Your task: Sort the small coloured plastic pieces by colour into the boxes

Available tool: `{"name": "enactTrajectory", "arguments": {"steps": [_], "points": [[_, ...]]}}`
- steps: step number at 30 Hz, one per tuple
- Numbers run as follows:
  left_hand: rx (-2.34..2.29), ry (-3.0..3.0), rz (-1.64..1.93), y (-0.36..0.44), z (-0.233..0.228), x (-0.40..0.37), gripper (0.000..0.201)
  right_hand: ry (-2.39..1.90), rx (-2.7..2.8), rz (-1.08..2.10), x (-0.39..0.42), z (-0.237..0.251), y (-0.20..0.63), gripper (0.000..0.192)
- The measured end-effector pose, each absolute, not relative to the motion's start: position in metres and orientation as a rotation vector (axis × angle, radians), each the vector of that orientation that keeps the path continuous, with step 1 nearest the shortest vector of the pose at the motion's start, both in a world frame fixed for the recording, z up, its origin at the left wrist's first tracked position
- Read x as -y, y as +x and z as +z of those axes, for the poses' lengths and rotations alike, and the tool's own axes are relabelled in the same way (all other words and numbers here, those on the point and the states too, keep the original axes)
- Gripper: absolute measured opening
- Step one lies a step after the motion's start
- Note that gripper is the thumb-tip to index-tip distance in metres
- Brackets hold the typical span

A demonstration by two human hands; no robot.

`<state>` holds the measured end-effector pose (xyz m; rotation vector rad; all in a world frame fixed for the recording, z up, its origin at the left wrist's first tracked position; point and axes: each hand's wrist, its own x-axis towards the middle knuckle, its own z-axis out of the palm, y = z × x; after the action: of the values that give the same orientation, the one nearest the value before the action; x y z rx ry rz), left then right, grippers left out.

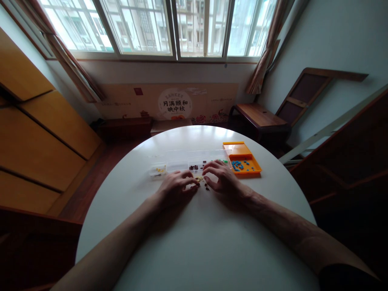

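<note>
On the white round table (pixel 194 250) a small pile of tiny yellow and dark brown building-block pieces (pixel 199 178) lies between my hands. My left hand (pixel 177 186) is curled, its thumb and index fingertips closing at a small dark brown piece (pixel 198 184) beside the pile. Just right of the pile hovers my right hand (pixel 222 178), bent, with thumb and fingers apart and nothing visible between them. Behind both hands stands a clear compartment box (pixel 177 166), holding yellow pieces (pixel 160 169) at left, dark brown pieces (pixel 193 167) mid-way and green pieces (pixel 225 161) at right.
An orange lidded tray (pixel 256 166) with loose blue pieces (pixel 238 165) sits open to the right. Loose dark pieces (pixel 207 187) lie near my right thumb. Beyond the table are a wooden chair (pixel 257 113), a printed panel (pixel 209 99) and windows.
</note>
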<state>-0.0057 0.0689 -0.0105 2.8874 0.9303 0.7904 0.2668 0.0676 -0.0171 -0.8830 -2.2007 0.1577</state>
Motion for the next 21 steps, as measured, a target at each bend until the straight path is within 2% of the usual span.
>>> {"name": "enactTrajectory", "arguments": {"steps": [11, 14, 21], "points": [[-0.919, 2.871, 0.899, -0.006, -0.019, -0.072, 0.016, -0.688, 2.343, 0.228, -0.065, -0.013, 0.268, 0.012], [-0.891, 2.854, 0.939, -0.004, -0.016, -0.072, 0.016, -0.684, 2.336, 0.221, -0.067, -0.013, 0.267, 0.004], [-1.055, 2.736, 0.989, -0.002, -0.009, -0.069, 0.016, -0.765, 2.207, 0.171, -0.069, -0.014, 0.269, 0.008]]}}
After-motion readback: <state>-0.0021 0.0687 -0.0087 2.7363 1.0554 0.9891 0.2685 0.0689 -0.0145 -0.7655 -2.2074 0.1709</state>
